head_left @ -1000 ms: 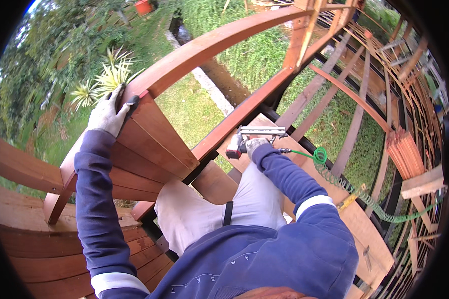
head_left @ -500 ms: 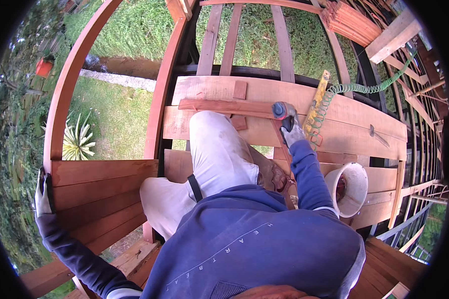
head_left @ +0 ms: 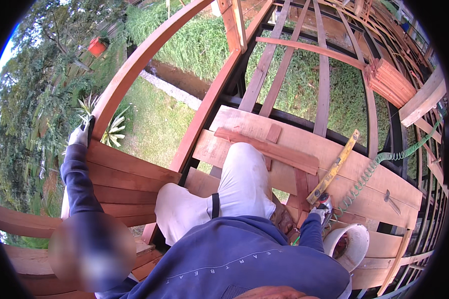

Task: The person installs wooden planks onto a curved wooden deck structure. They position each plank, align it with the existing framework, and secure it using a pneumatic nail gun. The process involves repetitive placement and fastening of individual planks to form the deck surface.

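Boards [head_left: 129,163] line your left in the head view, your left hand [head_left: 79,135] at their far outer corner, its grip unclear. On your right, your right hand [head_left: 319,213] wraps a nail gun [head_left: 325,201] beside a yellow level's [head_left: 335,165] near end.

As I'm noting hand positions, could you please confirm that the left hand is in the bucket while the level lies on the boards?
Not quite: the head view shows the left hand up at the curved rail, not in the bucket. The level does lie on the boards.
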Available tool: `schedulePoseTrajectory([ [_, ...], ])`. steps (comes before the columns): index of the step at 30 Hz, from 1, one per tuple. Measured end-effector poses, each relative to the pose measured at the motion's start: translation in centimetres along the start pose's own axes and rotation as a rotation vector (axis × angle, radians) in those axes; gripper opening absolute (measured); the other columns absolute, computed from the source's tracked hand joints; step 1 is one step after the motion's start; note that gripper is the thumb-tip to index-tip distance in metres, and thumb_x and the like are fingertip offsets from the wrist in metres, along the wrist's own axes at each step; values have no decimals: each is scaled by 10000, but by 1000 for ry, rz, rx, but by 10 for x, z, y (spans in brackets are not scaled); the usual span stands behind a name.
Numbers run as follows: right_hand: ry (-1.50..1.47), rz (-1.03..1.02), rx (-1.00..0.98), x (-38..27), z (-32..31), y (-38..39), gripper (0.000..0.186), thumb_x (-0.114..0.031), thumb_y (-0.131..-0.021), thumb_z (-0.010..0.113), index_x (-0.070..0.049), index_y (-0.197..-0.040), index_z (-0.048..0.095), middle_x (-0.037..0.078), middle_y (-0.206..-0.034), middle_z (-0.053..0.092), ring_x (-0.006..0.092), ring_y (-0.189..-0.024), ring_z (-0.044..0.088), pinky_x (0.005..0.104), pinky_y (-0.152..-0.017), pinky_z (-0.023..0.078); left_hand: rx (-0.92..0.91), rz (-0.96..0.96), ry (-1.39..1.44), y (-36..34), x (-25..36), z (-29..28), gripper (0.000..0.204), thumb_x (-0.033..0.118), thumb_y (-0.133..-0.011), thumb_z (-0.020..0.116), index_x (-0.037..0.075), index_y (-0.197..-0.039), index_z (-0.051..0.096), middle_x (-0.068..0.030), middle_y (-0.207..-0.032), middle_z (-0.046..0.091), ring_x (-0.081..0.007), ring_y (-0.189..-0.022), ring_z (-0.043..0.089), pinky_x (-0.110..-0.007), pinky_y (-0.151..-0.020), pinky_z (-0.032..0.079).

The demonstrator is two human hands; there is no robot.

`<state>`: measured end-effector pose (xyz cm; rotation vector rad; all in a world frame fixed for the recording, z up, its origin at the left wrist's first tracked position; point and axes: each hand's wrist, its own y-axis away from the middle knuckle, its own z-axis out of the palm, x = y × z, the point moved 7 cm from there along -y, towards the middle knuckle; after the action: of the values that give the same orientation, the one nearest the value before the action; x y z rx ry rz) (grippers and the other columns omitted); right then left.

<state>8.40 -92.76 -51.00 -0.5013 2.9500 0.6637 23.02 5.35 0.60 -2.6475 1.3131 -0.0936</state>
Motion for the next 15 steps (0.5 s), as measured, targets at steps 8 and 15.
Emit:
schedulePoseTrajectory([
  [8,47,4,-3,20,10,10,822,-351,-818,632,44,-1430,252,274,-1152,609,408,-1062,603,448,-931,475,-2,85,-25,33,45,-19,660,608,-917,408,23,-1111,644,-274,-1067,633,-422,-1024,592,-465,-903,448],
  [15,148,-116,53,12,9,14,816,-356,-812,636,36,-1426,270,268,-1152,608,402,-1064,601,443,-933,475,58,81,26,35,25,-5,617,519,-958,362,-27,-1071,626,-288,-1029,636,-425,-1014,593,-479,-896,450],
])
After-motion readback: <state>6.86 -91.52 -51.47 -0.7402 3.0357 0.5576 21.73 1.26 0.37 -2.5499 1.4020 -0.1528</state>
